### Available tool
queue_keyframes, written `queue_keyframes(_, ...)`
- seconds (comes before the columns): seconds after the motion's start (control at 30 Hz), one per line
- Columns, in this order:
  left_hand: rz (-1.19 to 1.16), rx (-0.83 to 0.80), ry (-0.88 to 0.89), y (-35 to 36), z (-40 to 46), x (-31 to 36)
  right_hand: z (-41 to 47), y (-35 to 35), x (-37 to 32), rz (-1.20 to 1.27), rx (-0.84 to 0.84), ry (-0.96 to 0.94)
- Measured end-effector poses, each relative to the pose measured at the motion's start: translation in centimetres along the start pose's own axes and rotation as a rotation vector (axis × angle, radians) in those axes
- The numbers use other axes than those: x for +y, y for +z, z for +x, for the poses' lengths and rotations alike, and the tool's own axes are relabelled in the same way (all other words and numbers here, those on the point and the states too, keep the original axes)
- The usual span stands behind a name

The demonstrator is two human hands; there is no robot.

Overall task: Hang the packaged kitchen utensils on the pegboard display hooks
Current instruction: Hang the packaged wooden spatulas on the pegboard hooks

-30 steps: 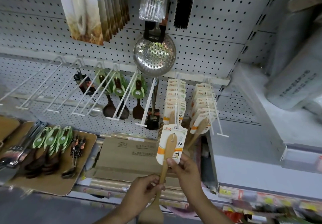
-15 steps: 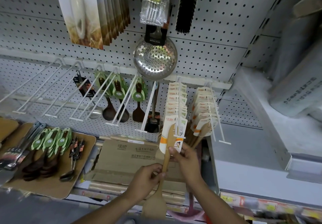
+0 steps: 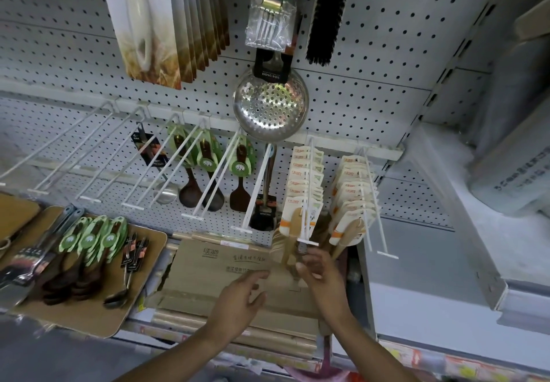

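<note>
Left hand (image 3: 238, 295) loose, holds nothing, trails lower-left. Right hand (image 3: 320, 274) pinches the carded wooden spatula (image 3: 293, 227) just above it, nearer hand. Handle runs down-and-toward-camera; card sits at hook (image 3: 306, 203) tip, slide goes up-back toward the pegboard (image 3: 372, 99).

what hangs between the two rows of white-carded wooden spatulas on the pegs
Nothing hangs there. In the head view, only bare pegboard shows between the left spatula row and the right spatula row.
</note>
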State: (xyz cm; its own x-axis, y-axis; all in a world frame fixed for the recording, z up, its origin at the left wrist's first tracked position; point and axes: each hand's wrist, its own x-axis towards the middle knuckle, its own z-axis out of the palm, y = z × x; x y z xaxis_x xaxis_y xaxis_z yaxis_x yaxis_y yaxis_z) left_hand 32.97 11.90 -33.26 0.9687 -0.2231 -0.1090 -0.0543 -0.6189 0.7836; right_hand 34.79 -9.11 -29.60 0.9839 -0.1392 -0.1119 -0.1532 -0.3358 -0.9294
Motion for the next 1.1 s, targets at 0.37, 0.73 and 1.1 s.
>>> queue_keyframes(0.37, 0.251, 0.222, 0.234, -7.2, -3.4, -0.2, -0.4, -0.6, -2.1, -0.503, -0.318, -0.556)
queue_keyframes(0.73, 0.405, 0.392, 0.266, -15.2, -10.2, -0.8, -1.0, 7.0, -8.7, -0.566, -0.511, -0.914)
queue_keyframes(1.1, 0.438, 0.518, 0.182, -23.7, -18.8, -7.2, -6.0, 19.4, -15.1, -0.470, -0.621, -1.050)
